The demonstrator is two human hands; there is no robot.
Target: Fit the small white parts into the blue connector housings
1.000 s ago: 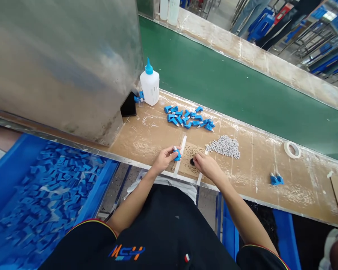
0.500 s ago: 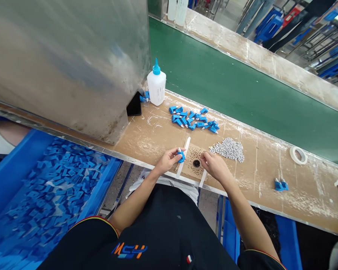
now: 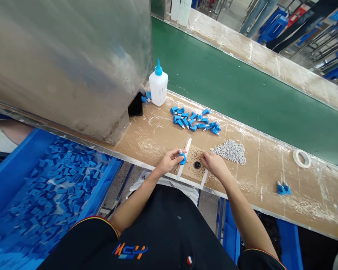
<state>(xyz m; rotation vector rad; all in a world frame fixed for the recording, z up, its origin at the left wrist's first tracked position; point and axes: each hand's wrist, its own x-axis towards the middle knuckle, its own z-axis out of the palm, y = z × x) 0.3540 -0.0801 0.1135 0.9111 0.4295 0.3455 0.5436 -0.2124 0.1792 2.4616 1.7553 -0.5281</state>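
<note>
Between the thumb and fingers of my left hand [image 3: 168, 162] is a small blue part [image 3: 182, 158] with a white tip pointing up. My right hand [image 3: 214, 163] is closed, its fingertips pinched at the right side of a cardboard piece [image 3: 189, 169] dotted with tiny bits; what they hold, if anything, is too small to make out. A small round black dish [image 3: 197, 165] lies on the cardboard between my hands. A heap of small grey pieces [image 3: 230, 150] is just beyond my right hand. Several blue parts [image 3: 195, 120] lie farther back.
A white glue bottle [image 3: 158, 88] stands by a metal panel [image 3: 73, 67], near a black phone [image 3: 135, 105]. A tape roll [image 3: 301, 158] and blue parts [image 3: 283, 188] lie right. Behind runs a green belt [image 3: 242, 90]. A blue bin [image 3: 101, 187] full of blue parts is at left.
The view has shifted slightly. My left hand still holds the blue part, now a little more upright. My right hand stays pinched near the cardboard's right side.
</note>
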